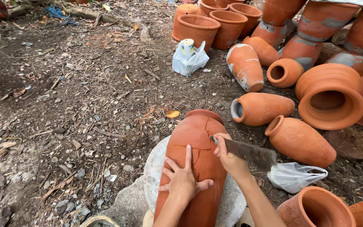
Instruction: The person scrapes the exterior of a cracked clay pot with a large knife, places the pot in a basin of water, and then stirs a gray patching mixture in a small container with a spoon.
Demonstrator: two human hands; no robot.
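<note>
A tall terracotta pot (194,134) lies on its side across a round grey stone slab (150,168), with dark cracks running over its upper wall. My left hand (183,178) rests flat on the pot, fingers spread, just left of the cracks. My right hand (227,157) grips a broad, rusty metal blade (248,153), which points to the right, away from the pot. The fingers of that hand touch the pot's right side near the cracks.
Many terracotta pots and jars lie and stand at the right and back, such as a wide-mouthed one (330,98) and a small jar (259,108). A white plastic bag (188,59) sits behind, another (295,176) beside my right arm. Bare earth with twigs spreads left.
</note>
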